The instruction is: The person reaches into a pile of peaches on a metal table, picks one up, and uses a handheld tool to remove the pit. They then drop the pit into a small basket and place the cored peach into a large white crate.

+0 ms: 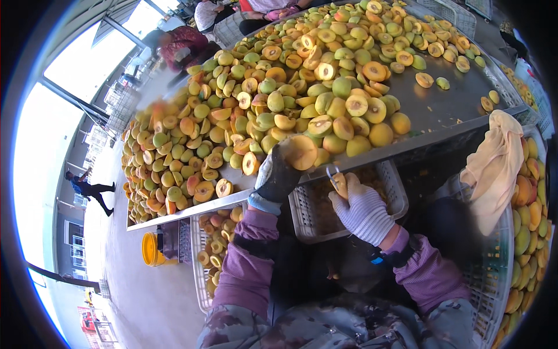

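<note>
My left hand point(275, 177), in a dark-palmed glove with a pale blue cuff, grips a peach half point(300, 152) at the near edge of the metal table point(447, 119). Its cut face is up and looks slightly blurred. In a white knitted glove, my right hand point(363, 214) is closed around the wooden handle of a pitting tool point(339, 182). The tool's metal loop points toward the peach half, apart from it. A large heap of halved peaches point(273, 102), yellow, green and orange, covers much of the table. Below my hands is a pale plastic crate point(400, 195) with small pieces in it.
A crate of peach halves point(200, 270) stands below the table at left, by a yellow bucket point(152, 249). On the right, a beige cloth point(497, 160) drapes over a crate beside more peaches point(526, 232). People sit beyond the table; another person point(90, 189) walks at far left.
</note>
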A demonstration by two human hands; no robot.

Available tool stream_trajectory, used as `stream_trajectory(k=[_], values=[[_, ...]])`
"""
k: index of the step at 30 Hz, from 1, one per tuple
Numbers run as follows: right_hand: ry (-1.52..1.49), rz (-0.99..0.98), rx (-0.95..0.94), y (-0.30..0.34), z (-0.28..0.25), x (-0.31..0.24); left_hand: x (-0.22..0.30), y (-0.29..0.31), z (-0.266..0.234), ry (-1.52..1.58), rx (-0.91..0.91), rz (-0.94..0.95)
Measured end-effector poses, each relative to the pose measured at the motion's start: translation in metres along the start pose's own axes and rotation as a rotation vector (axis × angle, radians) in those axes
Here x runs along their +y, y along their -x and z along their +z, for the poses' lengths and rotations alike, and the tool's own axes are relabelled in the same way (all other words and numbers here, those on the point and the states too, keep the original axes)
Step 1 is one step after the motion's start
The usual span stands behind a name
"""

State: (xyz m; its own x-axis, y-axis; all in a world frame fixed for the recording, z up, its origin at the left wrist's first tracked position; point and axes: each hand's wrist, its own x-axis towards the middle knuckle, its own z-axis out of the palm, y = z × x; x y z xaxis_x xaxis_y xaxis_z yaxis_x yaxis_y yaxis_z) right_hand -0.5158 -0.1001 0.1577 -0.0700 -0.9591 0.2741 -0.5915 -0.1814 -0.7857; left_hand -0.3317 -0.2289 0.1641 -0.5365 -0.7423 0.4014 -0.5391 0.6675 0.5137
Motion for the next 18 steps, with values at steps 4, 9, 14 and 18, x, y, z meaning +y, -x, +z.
stream_trajectory(k=[4, 9, 14, 18], values=[[0.128, -0.008, 0.078, -0.009, -0.001, 0.001, 0.030, -0.004, 0.018, -0.036, 0.202, -0.046], [0.216, -0.036, 0.098, -0.014, -0.001, 0.004, 0.047, -0.017, 0.023, 0.242, 0.065, -0.146], [0.311, -0.006, 0.094, -0.018, 0.001, 0.007, 0.043, -0.016, 0.033, 0.550, 0.094, 0.016], [0.344, -0.030, 0.107, -0.017, 0.003, 0.009, 0.039, -0.016, 0.037, 1.292, 0.008, -0.390]])
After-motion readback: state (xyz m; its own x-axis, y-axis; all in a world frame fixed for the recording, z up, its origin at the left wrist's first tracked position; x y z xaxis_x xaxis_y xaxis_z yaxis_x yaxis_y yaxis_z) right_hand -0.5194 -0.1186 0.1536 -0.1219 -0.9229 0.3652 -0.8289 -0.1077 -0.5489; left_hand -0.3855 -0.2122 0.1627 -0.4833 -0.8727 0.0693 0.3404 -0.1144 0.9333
